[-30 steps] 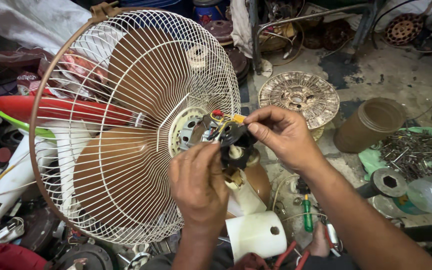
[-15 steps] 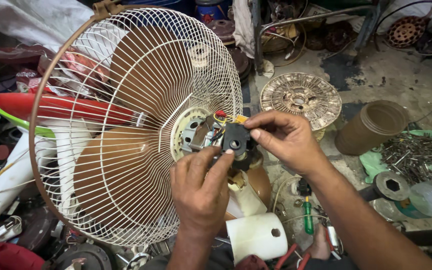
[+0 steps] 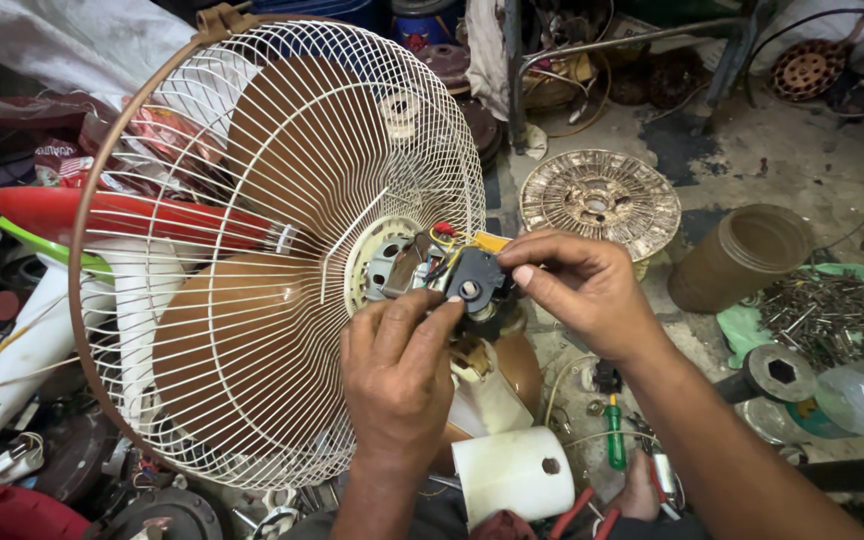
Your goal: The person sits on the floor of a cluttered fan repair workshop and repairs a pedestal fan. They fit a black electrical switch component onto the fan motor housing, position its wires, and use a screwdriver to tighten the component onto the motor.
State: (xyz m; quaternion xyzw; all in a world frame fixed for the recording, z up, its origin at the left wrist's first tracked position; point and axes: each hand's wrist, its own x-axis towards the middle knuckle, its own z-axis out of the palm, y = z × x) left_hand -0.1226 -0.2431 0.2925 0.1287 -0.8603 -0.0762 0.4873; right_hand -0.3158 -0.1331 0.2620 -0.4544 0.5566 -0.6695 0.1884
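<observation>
I see the wire fan guard [image 3: 252, 250] with brown blades still on; behind its hub the bared motor [image 3: 407, 265], rear cover apparently off. My right hand [image 3: 582, 290] pinches the black motor part [image 3: 472, 285]; my left hand [image 3: 397, 375] touches below, fingers loosely curled.

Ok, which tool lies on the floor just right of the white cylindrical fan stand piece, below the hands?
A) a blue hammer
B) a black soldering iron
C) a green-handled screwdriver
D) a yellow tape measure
C: a green-handled screwdriver lies just right of the white cylindrical stand piece, below the right hand, which with the left hand holds the black motor part behind the fan guard.
</observation>
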